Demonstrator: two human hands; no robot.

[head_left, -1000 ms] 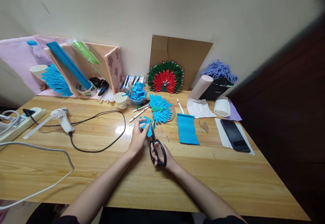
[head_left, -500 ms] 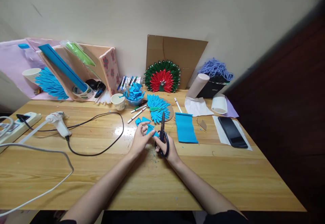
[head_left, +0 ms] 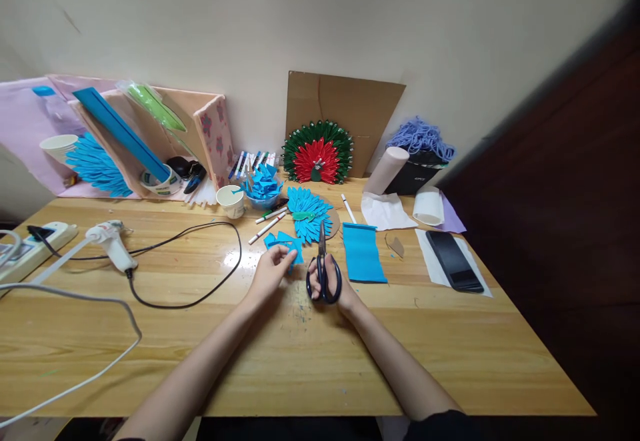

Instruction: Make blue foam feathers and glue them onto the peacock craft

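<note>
Left hand (head_left: 271, 269): curled at the blue pieces (head_left: 284, 237) on the table (head_left: 480, 351); whether I pinched one, I couldn't tell.
Right hand (head_left: 331, 278): I gripped the black-handled scissors (head_left: 322, 250), which pointed away from me.
Table: pale wood, it was flecked with small specks (head_left: 301, 311) near my hands.
Wall (head_left: 225, 21): plain and grey, it rose behind brown cardboard (head_left: 367, 111).

on the bench (head_left: 310, 374), the glue gun (head_left: 119, 249) lay right of the power strip (head_left: 25, 254), near the left edge. left of the scissors (head_left: 323, 253), paper pieces (head_left: 283, 238) were before the disc (head_left: 334, 218). the peacock (head_left: 318, 161) stood by the back edge.
</note>
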